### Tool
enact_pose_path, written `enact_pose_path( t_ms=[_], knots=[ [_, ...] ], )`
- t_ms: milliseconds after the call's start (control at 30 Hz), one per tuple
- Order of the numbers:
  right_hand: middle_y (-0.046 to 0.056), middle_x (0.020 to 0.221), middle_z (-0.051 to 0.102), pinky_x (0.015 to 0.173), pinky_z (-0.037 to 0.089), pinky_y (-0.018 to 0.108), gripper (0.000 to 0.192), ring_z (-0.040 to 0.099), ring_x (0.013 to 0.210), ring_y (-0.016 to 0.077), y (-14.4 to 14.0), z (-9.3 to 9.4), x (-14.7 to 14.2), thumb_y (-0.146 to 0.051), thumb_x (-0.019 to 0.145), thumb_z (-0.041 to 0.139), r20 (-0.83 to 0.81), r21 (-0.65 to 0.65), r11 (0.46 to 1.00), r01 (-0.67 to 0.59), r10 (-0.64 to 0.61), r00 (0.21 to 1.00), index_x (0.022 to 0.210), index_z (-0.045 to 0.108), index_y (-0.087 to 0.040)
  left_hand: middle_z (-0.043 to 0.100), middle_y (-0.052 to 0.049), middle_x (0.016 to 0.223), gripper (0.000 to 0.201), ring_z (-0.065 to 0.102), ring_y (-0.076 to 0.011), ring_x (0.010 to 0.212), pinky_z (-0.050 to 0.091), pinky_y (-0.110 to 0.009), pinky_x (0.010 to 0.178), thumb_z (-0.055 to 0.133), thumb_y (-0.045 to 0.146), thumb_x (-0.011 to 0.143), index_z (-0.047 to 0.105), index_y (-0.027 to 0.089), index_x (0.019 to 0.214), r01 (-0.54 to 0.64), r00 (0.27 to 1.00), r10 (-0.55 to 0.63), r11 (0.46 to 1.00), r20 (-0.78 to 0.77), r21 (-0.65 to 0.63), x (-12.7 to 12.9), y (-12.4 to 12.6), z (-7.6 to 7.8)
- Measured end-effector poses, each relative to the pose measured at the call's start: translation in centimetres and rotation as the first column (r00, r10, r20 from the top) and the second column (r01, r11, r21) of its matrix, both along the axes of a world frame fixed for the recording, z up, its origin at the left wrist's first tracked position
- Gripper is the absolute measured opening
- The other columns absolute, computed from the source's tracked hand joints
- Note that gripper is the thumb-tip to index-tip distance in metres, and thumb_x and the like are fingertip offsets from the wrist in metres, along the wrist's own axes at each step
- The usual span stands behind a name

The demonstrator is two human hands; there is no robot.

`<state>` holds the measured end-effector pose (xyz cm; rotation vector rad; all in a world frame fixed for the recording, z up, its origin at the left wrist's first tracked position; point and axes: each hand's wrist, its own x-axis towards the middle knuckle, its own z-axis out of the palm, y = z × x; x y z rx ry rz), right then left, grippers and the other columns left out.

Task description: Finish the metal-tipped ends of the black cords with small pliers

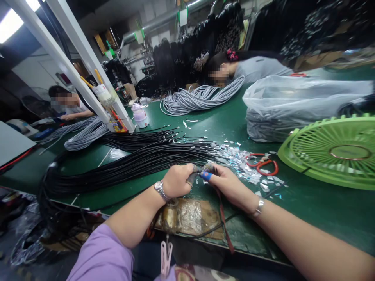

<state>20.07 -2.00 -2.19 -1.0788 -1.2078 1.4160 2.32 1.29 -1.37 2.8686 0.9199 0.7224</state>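
My left hand [177, 182] is closed, with covered fingertips pinching what looks like the end of a thin black cable. Close against it, my right hand [230, 186] is closed too, thumb and fingers pressed on the same dark end; blue tape wraps a digit. The exact tip between the fingers is blurred. Beyond and left of both hands lies a thick bundle of black cables [125, 169], its ends fanned toward the right. Silvery scraps [237, 160] are scattered past my right hand, and red-handled scissors [265, 164] lie by them.
A green fan [345, 150] stands at right near a plastic bag of cables [272, 113]. Grey cable coils [199, 99] and a purple bottle [140, 116] sit farther back. White posts [84, 50] rise at left. A worn board [193, 216] lies at the front edge. Two people are across the table.
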Motion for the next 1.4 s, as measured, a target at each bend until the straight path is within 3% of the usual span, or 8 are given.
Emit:
enact_pose_path(
  t_ms=[200,433,733,900,967,1100,1167,1400],
  knots=[
    [-0.007,0.049,0.042,0.042,0.014,0.023,0.032,0.027,0.043,0.0047,0.2,-0.2,1.1,-0.035,0.052,0.077,-0.214,-0.206,0.930,-0.304,0.261,0.941,0.061,0.050,-0.018,0.067,-0.004,0.074,0.022,0.064,-0.0178,0.065,0.048,-0.026,0.059,0.048,0.013,0.072,0.057,0.017,0.091,-0.089,0.996,0.088,0.994,0.029,0.061,-0.4,0.3,0.0],
    [-0.006,0.052,0.043,0.042,0.018,0.023,0.043,0.030,0.046,0.0070,0.3,-0.1,0.7,-0.057,0.063,0.071,-0.038,-0.063,0.998,0.013,-0.015,0.999,0.067,0.053,-0.019,0.066,-0.003,0.072,0.018,0.064,-0.0175,0.064,0.048,-0.026,0.059,0.048,0.014,0.073,0.055,0.018,0.090,-0.091,0.995,0.088,0.994,0.042,0.068,-0.4,0.3,-0.1],
    [-0.008,0.050,0.041,0.044,0.022,0.022,0.042,0.031,0.045,0.0067,-0.3,-0.3,-0.6,-0.052,0.058,0.077,-0.137,-0.107,0.994,0.013,-0.028,0.990,0.067,0.053,-0.019,0.063,-0.004,0.070,0.016,0.061,-0.0174,0.062,0.046,-0.027,0.057,0.050,0.013,0.068,0.054,0.017,0.082,-0.057,0.996,0.063,0.995,-0.061,0.085,0.0,-0.3,-0.2],
    [-0.006,0.050,0.045,0.045,0.027,0.023,0.040,0.034,0.047,0.0080,0.1,-0.3,0.3,-0.050,0.056,0.078,-0.065,-0.036,0.998,-0.042,0.040,0.997,0.061,0.053,-0.019,0.064,-0.004,0.070,0.007,0.060,-0.0153,0.063,0.044,-0.025,0.058,0.050,0.021,0.080,0.055,0.017,0.081,-0.008,1.000,0.013,0.984,0.027,-0.175,-0.1,-0.7,1.3],
    [-0.004,0.056,0.051,0.050,0.033,0.025,0.037,0.040,0.052,0.0102,0.2,-0.1,0.7,-0.050,0.061,0.076,0.059,0.100,0.991,-0.093,0.087,0.994,0.062,0.056,-0.019,0.063,-0.002,0.067,0.015,0.058,-0.0122,0.057,0.043,-0.023,0.055,0.047,0.028,0.087,0.055,0.017,0.080,0.013,0.997,0.021,0.891,0.070,-0.453,-0.1,-0.7,2.1],
    [-0.001,0.063,0.055,0.058,0.038,0.027,0.033,0.046,0.060,0.0138,-0.2,0.4,1.2,-0.050,0.074,0.064,0.314,0.365,0.907,-0.211,0.093,0.945,0.066,0.059,-0.018,0.062,0.000,0.060,0.029,0.050,-0.0072,0.040,0.038,-0.020,0.043,0.050,0.041,0.088,0.052,0.015,0.073,0.021,0.998,0.041,0.412,0.041,-0.911,-0.5,-0.2,3.3],
    [-0.001,0.061,0.051,0.057,0.036,0.027,0.035,0.044,0.059,0.0136,-0.7,0.7,1.3,-0.049,0.079,0.060,0.396,0.469,0.849,-0.242,0.043,0.917,0.063,0.056,-0.019,0.061,0.001,0.057,0.035,0.046,-0.0060,0.037,0.034,-0.019,0.039,0.054,0.047,0.085,0.052,0.015,0.071,0.044,0.998,0.029,0.267,0.054,-0.963,-0.8,-0.2,3.8],
    [0.001,0.061,0.050,0.056,0.035,0.028,0.031,0.043,0.057,0.0148,-4.4,3.1,0.6,-0.040,0.087,0.053,0.458,0.624,0.678,-0.387,0.084,0.885,0.063,0.054,-0.022,0.056,0.002,0.046,0.038,0.040,-0.0062,0.033,0.028,-0.019,0.033,0.065,0.051,0.076,0.055,0.016,0.064,0.117,0.993,-0.022,0.207,0.115,-0.971,-2.2,-4.6,7.0]
  ],
)
